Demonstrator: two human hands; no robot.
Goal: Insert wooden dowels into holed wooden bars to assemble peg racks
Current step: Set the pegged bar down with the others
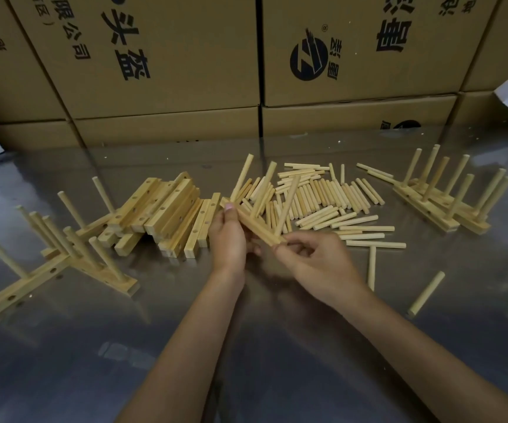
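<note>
I have a holed bar (257,225) held up off the desk (246,346) at the centre of the frame, with three dowels (242,175) standing out of it toward the top. My left hand (227,239) grips the bar's far end, thumb on top; my right hand (313,257) pinches the near end between thumb and fingertips.

The risk I see is the light two-ended hold: if I twist or press at an angle, the bar could slip out of the right-hand pinch and drop into the loose dowels (323,198) lying just behind it, scattering them. The seated dowels lean at slightly different angles, so I judge one may not be fully home and could work loose when the rack is set down.

Around me: a pile of unfilled bars (167,212) just left of centre, touching my working space; finished racks (63,254) at lower left and more racks (448,196) at upper right. Two stray dowels (426,293) lie apart at lower right, near enough to roll. Cardboard boxes (167,56) wall off the top of the frame.
</note>
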